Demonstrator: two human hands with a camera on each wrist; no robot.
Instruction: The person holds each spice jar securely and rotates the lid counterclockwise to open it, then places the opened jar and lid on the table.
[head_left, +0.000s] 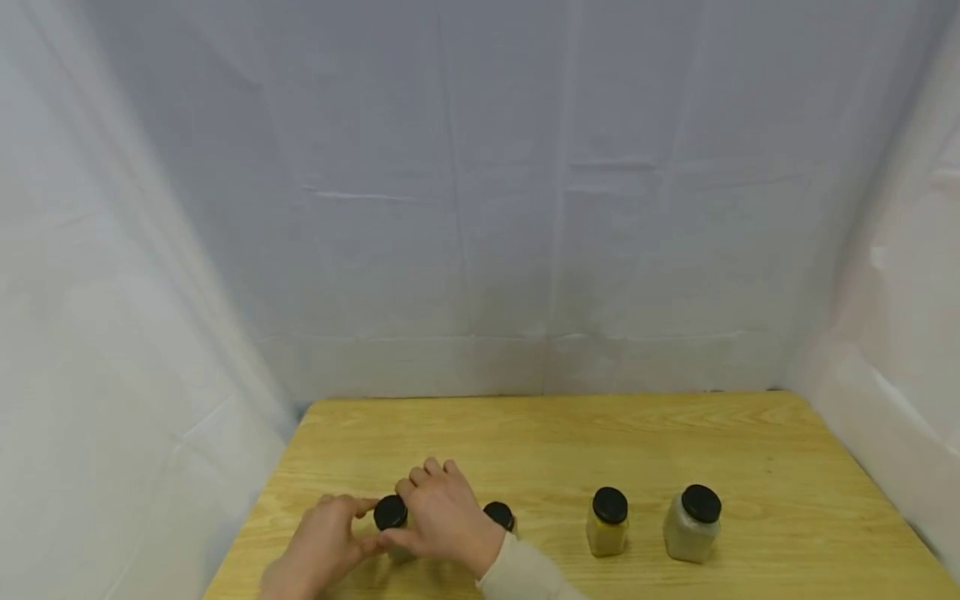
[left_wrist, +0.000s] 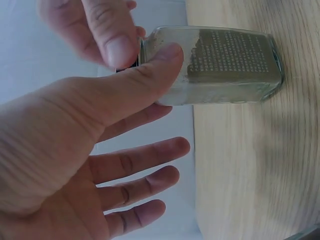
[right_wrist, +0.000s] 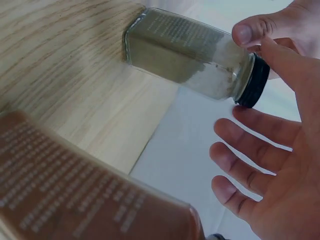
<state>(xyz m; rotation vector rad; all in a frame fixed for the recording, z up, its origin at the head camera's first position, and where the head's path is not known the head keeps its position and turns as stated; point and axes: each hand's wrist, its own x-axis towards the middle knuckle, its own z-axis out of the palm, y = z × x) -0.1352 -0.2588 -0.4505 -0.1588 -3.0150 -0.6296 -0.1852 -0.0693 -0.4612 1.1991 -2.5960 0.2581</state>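
A glass spice jar (left_wrist: 230, 65) of greenish-brown powder, printed with small text, stands upright on the table at the front left. Thumb and index finger of my left hand (head_left: 324, 537) pinch it just below the neck; the other fingers of that hand are stretched out, off the glass. Up at the black lid (right_wrist: 254, 82), my right hand (head_left: 447, 514) has its thumb and index finger on opposite sides of the rim. Its remaining fingers spread away from the jar.
Partly behind my right wrist is a jar of reddish-brown powder (right_wrist: 95, 190). Farther right stand a jar with yellow contents (head_left: 607, 536) and a wider jar with whitish contents (head_left: 686, 532), both black-lidded. White sheeting (head_left: 495, 208) encloses the wooden table (head_left: 555, 433) behind and at both sides.
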